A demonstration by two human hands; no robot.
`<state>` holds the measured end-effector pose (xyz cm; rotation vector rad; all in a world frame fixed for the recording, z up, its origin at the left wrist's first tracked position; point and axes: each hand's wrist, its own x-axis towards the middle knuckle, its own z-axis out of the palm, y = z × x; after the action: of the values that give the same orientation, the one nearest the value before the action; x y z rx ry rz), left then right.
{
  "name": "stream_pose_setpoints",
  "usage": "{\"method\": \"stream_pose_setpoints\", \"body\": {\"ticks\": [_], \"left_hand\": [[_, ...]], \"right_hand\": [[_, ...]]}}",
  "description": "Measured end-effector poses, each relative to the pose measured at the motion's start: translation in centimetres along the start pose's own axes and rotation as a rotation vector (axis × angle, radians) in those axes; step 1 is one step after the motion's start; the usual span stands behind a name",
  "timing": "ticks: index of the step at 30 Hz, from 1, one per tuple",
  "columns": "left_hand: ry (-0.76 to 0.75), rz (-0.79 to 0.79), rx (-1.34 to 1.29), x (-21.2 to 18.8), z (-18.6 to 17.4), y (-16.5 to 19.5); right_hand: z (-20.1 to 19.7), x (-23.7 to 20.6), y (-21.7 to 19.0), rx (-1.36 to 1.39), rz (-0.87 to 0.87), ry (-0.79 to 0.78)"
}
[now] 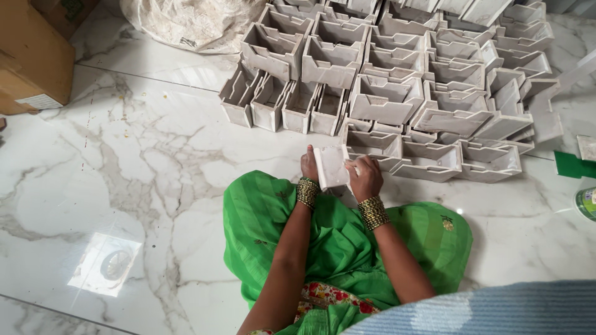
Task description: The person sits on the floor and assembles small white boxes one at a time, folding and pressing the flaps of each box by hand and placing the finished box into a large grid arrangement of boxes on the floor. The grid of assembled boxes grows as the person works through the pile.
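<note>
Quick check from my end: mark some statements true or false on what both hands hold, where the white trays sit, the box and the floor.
1. Both hands hold one white tray piece. True: left hand and right hand grip it.
2. The stacked white trays lie behind the person. False: they lie in front, on the floor.
3. A cardboard box stands at the upper left. True.
4. The floor is dark wood. False: it is white veined marble.
5. The wrists are bare. False: both wear beaded bangles.
</note>
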<state>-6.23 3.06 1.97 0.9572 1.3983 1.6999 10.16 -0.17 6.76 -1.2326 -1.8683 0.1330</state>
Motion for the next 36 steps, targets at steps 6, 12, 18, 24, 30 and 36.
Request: {"method": "stream_pose_setpoints", "body": {"ticks": [6,12,18,24,30,36], "left_hand": [[-0.007,0.291,0.437,0.0,0.8,1.2],[-0.124,0.399,0.980,-1.3,-0.3,2.4],[-0.202,0.476,1.106,-2.1,0.8,1.2],[-0.209,0.384,1.180,-1.2,1.3,-0.5],[-0.250,0.244,1.236,-0.6,1.0,-0.9],[-0.271,0.192,1.225,-0.9,1.0,-1.1]], "right_hand": [[-0.9,-1.3,1.0,0.182,0.104,0.083],[1.4,-4.2,-0.6,0.370,0.279,0.006],[1.8,-5.5,-1.5,0.366,0.361,0.076],[1.5,-6.2,-1.1,0.325,0.262,0.089],[2.9,-6.9,-1.8,0.201,0.083,-0.002],[2.9,-6.2,-2.2,0.103,0.100,-0.062]]}}
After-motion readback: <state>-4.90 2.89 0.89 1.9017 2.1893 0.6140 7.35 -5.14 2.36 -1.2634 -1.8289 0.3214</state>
